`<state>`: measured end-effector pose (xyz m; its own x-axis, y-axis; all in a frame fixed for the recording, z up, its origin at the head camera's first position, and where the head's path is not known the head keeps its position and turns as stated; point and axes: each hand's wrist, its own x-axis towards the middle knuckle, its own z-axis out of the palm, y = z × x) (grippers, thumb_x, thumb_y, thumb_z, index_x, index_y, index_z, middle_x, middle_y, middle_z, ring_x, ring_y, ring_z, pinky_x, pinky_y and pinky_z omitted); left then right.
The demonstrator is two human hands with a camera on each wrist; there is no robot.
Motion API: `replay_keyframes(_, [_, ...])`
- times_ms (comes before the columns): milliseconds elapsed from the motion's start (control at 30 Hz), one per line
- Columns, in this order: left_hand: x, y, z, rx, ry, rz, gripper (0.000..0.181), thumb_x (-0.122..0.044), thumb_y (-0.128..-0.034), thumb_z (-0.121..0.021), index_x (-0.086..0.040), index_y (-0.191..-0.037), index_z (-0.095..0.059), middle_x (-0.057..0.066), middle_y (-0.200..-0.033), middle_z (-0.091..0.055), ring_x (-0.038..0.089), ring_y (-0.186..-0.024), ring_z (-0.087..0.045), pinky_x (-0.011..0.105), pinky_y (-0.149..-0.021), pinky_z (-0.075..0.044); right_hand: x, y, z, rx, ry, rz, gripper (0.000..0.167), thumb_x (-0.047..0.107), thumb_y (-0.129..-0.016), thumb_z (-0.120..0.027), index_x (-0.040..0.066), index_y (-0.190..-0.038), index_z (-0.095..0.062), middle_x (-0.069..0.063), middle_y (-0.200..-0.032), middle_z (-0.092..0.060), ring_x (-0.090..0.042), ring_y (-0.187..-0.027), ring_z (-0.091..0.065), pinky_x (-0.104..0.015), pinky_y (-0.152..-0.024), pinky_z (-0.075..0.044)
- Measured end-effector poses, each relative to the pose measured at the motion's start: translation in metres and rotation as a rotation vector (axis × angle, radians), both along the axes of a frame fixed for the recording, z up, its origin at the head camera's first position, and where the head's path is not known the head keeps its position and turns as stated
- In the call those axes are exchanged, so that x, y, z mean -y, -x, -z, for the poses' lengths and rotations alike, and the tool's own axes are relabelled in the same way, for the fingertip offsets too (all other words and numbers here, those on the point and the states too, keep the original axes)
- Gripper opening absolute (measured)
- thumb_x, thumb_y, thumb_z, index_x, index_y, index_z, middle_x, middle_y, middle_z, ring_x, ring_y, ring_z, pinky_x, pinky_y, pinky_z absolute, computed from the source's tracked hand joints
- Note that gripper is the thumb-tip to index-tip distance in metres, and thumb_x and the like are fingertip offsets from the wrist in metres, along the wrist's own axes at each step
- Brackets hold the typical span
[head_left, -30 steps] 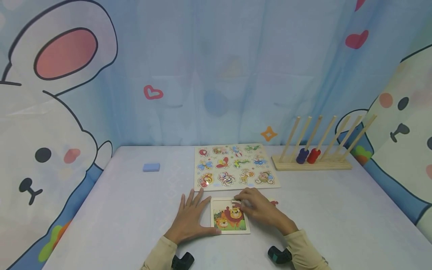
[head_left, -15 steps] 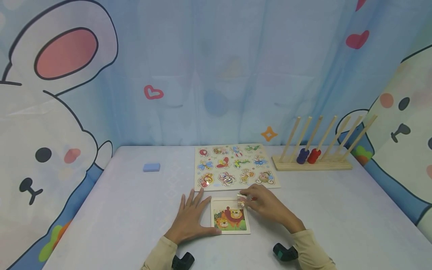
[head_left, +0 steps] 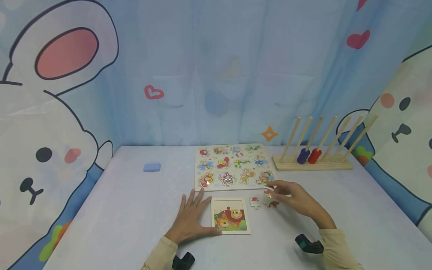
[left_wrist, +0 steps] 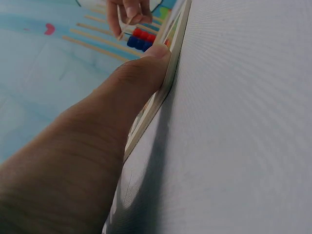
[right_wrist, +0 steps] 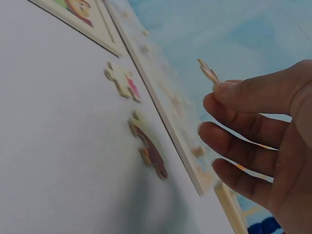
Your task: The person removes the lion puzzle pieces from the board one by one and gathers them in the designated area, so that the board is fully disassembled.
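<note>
- The left hand (head_left: 193,222) grasps nothing: its fingers lie spread, the thumb resting on the near rim of the frame (head_left: 229,204) and the index fingertip at its far left corner. This bracing probably keeps the frame from sliding.
- The frame lies flat just right of that hand. Lion picture fills its lower part; the strip farther from the thumb is bare, and the palm stays off to the side, which leaves the inside uncovered.
- The right hand (head_left: 295,200) pinches a piece (head_left: 268,193) between thumb and index finger. In the right wrist view the piece sticks out past the fingertips and the other fingers curl clear of it; so light an edge grip suits something thin and flat.
- Below those fingertips, on the table, lies a brown piece (head_left: 273,204), and farther to the hand's left a pink-marked piece (head_left: 254,202). Both sit between the hands, near the frame, seemingly to be within easy reach.
- The board (head_left: 237,183) lies flat beyond both hands, outside the space they use.
- The rack (head_left: 314,168) stands beyond the right hand and somewhat to its right; its pegs hold the blue beads (head_left: 303,156) and red beads (head_left: 314,156) upright.
- The block (head_left: 152,167) rests beyond the left hand, to its left, untouched.
</note>
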<state>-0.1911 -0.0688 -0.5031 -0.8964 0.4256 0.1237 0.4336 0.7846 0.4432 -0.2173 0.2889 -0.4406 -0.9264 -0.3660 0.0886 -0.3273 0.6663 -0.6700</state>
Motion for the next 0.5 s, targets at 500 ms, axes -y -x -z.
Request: replay_keyframes(500, [0.0, 0.0, -0.001, -0.003, 0.001, 0.002, 0.106, -0.08, -0.0645, -0.063, -0.02, -0.149, -0.037, 0.009, -0.16, -0.014, 0.037, -0.146, -0.004, 0.059, -0.115, 0.001, -0.043, -0.001, 0.005, 0.155, -0.046, 0.014, 0.036, 0.017, -0.091, -0.065, 0.002, -0.124, -0.061, -0.003, -0.092, -0.065, -0.014, -0.079, -0.057, -0.024, -0.066, -0.05])
